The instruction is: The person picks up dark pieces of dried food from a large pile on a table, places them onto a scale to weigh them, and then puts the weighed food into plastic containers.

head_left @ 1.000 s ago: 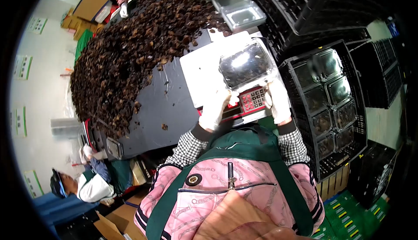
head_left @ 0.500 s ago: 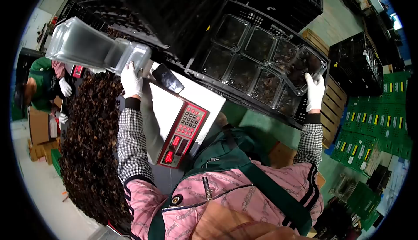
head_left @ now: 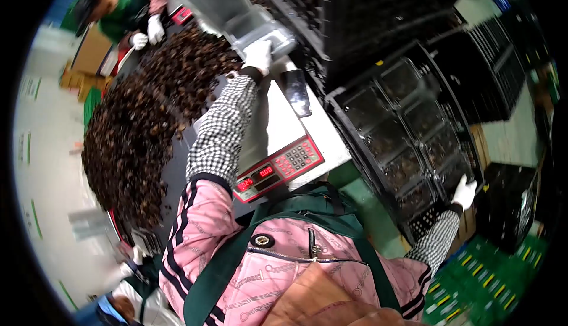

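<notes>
Boxes (head_left: 438, 150) with dark contents line your crate (head_left: 346, 131) in two rows; a big loose pile (head_left: 133, 128) remains to be packed, judging by this. The box stack (head_left: 207, 0) points away and leftward along its long axis; your left hand (head_left: 258, 55) touches its near end, grip unclear. Your right hand (head_left: 464, 194) is open at the crate's near corner.

nested clear tubs (head_left: 213, 3), dark-filled clear tubs (head_left: 404, 172)
the first form a long stack; the others sit in two rows inside a black crate (head_left: 362, 154).
</notes>
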`<state>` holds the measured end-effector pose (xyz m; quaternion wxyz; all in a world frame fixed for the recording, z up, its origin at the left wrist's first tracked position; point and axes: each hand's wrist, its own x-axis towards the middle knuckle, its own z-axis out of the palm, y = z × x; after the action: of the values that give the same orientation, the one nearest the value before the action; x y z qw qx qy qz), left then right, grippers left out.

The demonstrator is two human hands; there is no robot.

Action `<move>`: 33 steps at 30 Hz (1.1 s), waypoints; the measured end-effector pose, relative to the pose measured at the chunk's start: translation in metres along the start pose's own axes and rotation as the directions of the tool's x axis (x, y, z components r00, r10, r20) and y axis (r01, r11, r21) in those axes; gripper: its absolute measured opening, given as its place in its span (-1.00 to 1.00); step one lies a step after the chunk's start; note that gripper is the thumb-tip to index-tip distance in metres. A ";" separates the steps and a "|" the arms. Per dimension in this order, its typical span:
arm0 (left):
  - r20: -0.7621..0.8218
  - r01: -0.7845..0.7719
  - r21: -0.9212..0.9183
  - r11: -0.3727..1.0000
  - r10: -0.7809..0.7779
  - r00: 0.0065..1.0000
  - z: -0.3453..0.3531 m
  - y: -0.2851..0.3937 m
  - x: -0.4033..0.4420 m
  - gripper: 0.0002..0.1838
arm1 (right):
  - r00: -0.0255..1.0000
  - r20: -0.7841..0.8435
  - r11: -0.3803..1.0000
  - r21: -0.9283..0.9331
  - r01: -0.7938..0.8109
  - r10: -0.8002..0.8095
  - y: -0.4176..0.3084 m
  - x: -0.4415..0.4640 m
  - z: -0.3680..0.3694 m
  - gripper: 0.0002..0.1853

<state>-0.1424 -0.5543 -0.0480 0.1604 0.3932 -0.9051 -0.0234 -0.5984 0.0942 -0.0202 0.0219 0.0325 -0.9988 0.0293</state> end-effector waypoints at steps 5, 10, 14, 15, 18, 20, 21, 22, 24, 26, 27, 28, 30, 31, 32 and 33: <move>-0.177 0.036 -0.208 0.977 -0.074 0.982 -0.014 -0.004 0.001 -0.85 | 0.983 -0.174 0.951 0.289 0.109 -0.060 -0.018 -0.008 -0.001 -0.47; -0.251 -0.032 -0.029 0.999 0.023 0.968 -0.147 0.062 -0.065 -0.88 | 0.958 -0.073 0.548 0.807 0.221 -0.277 -0.131 -0.096 -0.059 -0.69; 0.026 0.165 -0.408 0.898 -0.170 0.985 -0.140 0.089 -0.208 -0.76 | 0.820 0.024 0.343 0.915 0.213 -0.572 -0.239 -0.188 -0.085 -0.71; 0.123 0.272 -0.578 0.770 -0.247 0.961 -0.114 0.089 -0.249 -0.69 | 0.759 0.043 0.286 0.939 0.192 -0.649 -0.263 -0.215 -0.091 -0.71; 0.368 0.497 -0.744 0.447 -0.346 0.863 -0.159 0.124 -0.291 -0.60 | 0.470 0.008 0.084 0.987 0.140 -0.883 -0.325 -0.286 -0.093 -0.77; -0.032 0.202 -0.730 0.653 -0.327 0.944 -0.136 0.130 -0.313 -0.70 | 0.259 -0.244 -0.147 0.928 0.343 -0.935 -0.364 -0.333 -0.080 -0.76; -0.010 0.242 -0.632 0.737 -0.319 0.948 -0.131 0.129 -0.314 -0.73 | 0.198 -0.201 -0.121 0.927 0.355 -0.959 -0.378 -0.357 -0.078 -0.75; 0.025 0.270 -0.529 0.805 -0.303 0.953 -0.131 0.126 -0.316 -0.75 | 0.168 -0.220 -0.129 0.893 0.431 -0.961 -0.389 -0.379 -0.074 -0.73; -0.053 0.128 -0.182 0.975 -0.139 0.989 -0.147 0.127 -0.322 -0.70 | 0.033 -0.189 -0.134 0.797 0.588 -0.981 -0.405 -0.416 -0.083 -0.68; -0.212 0.056 -0.190 0.980 -0.096 0.973 -0.178 0.134 -0.323 -0.63 | -0.065 -0.202 -0.195 0.730 0.655 -0.977 -0.415 -0.426 -0.076 -0.68; -0.277 0.072 -0.242 0.968 -0.140 0.951 -0.191 0.130 -0.332 -0.63 | -0.115 -0.200 -0.222 0.681 0.698 -0.973 -0.417 -0.431 -0.068 -0.68; -0.336 0.083 -0.285 0.955 -0.181 0.924 -0.203 0.126 -0.344 -0.64 | -0.161 -0.200 -0.253 0.634 0.730 -0.967 -0.417 -0.436 -0.064 -0.69; -0.418 0.187 -0.208 0.960 -0.260 0.870 -0.208 0.101 -0.376 -0.74 | -0.238 -0.136 -0.267 0.669 0.694 -0.962 -0.415 -0.434 -0.052 -0.71; -0.371 0.303 -0.246 0.921 -0.379 0.848 -0.212 0.079 -0.394 -0.78 | -0.237 -0.190 -0.303 0.631 0.714 -0.953 -0.412 -0.436 -0.055 -0.71; -0.313 0.413 -0.285 0.865 -0.491 0.813 -0.214 0.052 -0.415 -0.82 | -0.233 -0.235 -0.329 0.591 0.737 -0.944 -0.410 -0.439 -0.062 -0.72; -0.353 0.512 -0.191 0.838 -0.545 0.760 -0.208 0.024 -0.438 -0.85 | -0.186 -0.323 -0.339 0.522 0.783 -0.928 -0.406 -0.444 -0.069 -0.67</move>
<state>0.1854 -0.2052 0.0340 0.3419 0.6216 -0.7043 -0.0257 -0.1261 -0.2777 0.0519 -0.0954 0.7882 -0.5306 0.2969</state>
